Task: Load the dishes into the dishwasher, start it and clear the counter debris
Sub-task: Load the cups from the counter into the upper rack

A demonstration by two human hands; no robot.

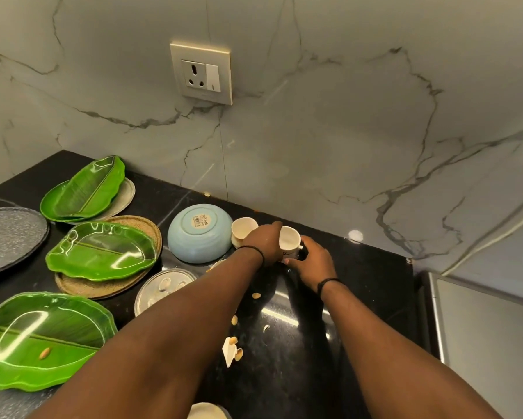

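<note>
Two cream cups stand near the marble wall on the black counter (360,291). My left hand (264,241) lies between them, touching the left cup (242,229) and curled against the right cup (290,238). My right hand (313,261) grips the right cup from its right side, by the handle. An upturned pale blue bowl (198,234) sits just left of the cups. Three green leaf-shaped plates (101,251) lie further left. Nut shells (234,347) and a scrap of paper are scattered between my forearms.
A round steel lid (163,285) with shells on it lies in front of the bowl. A grey speckled plate (9,237) sits at the far left. A woven mat (139,228) lies under the middle green plate. A steel appliance edge (435,313) borders the counter's right side.
</note>
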